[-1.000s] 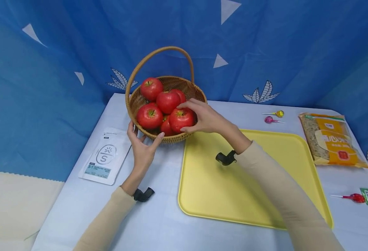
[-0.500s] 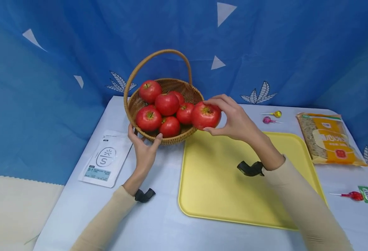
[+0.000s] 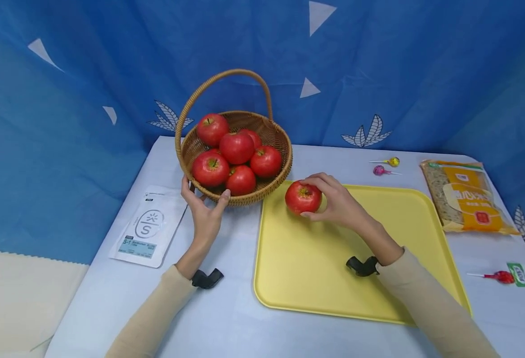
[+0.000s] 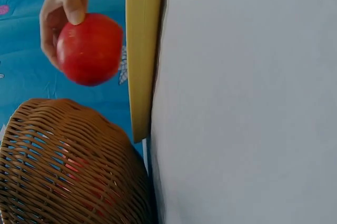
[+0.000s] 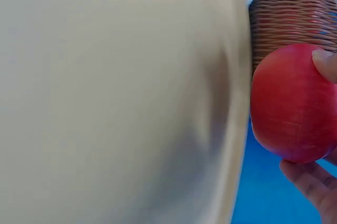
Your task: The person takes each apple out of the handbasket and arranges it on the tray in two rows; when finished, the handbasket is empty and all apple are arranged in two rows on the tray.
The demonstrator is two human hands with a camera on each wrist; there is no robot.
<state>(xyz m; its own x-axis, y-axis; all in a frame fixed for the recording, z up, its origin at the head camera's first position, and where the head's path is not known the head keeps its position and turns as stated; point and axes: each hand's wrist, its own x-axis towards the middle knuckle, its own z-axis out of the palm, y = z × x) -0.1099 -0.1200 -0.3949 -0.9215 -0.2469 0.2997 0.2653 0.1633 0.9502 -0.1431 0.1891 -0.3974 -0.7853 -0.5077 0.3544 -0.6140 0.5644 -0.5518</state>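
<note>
Pale table [image 3: 226,318], wicker basket [image 3: 268,186], yellow tray [image 3: 316,278], white pouch [image 3: 148,226], snack packet [image 3: 466,196], lollipops [image 3: 497,276]

Woven wicker, glossy fruit skin, smooth plastic

The basket [image 3: 240,149] is woven of rough brown wicker; the apple [image 3: 303,197] is covered in glossy red skin. The tray [image 3: 334,268] appears to be of smooth matt yellow plastic, and the table [image 3: 226,318] is spread with a matt pale covering.
</note>
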